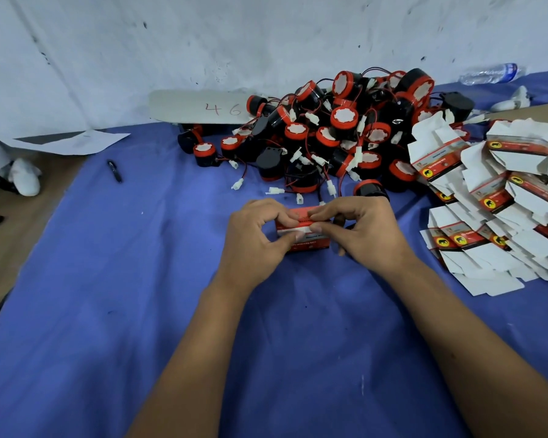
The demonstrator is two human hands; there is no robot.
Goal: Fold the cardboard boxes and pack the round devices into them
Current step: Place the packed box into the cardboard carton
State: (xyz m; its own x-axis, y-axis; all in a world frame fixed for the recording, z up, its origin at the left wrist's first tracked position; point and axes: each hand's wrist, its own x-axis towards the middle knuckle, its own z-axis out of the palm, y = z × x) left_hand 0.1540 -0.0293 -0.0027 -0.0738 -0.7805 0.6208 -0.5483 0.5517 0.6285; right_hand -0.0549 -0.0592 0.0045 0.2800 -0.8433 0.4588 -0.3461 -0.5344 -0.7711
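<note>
I work on a blue cloth (pixel 108 279) before a stained white wall (pixel 266 33); my left hand (pixel 253 235) and right hand (pixel 367 229) both pinch one red box (pixel 304 238).

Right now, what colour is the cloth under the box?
Blue, seen clearly in the head view: the blue cloth under the small red cardboard box.

On the pale cardboard strip (pixel 196 106) leaning at the wall you can read a handwritten "4 6". The red box (pixel 301 230) in your hands carries a line of white print, too blurred to read. The flat cartons (pixel 494 197) show a yellow elephant emblem; their text is illegible.
</note>
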